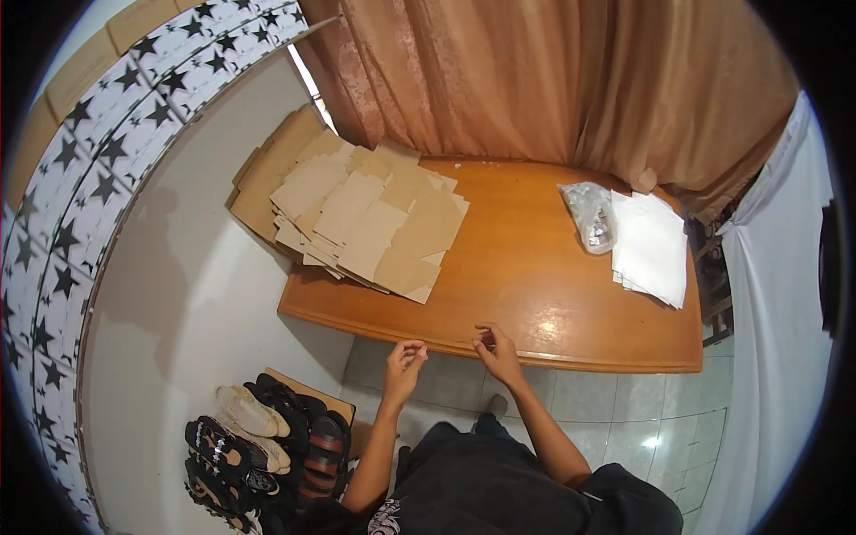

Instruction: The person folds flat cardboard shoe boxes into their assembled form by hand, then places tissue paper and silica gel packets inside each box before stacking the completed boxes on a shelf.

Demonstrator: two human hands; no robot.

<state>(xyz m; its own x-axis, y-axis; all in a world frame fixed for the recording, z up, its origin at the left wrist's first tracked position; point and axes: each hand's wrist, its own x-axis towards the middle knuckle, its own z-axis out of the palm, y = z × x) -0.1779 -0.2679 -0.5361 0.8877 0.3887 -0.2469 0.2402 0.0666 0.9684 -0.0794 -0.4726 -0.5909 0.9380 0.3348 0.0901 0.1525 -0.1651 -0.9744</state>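
Note:
My left hand (406,366) hovers at the front edge of the wooden table (508,267), fingers loosely curled and apart, with nothing visible in it. A short way to its right, my right hand (496,351) is also over the table's edge, its fingers bent and parted, nothing seen between them. Nearest to the left hand is a spread pile of flat brown cardboard pieces (366,214) on the table's left part. To the right lie a stack of white paper sheets (649,245) and a clear plastic bag (590,217) whose contents I cannot make out.
Several shoes and sandals (267,437) stand on the floor at lower left, beside the wall. A brown curtain (481,80) hangs behind the table, and a white cloth (776,294) hangs at the right. A small brown object (643,181) sits behind the paper.

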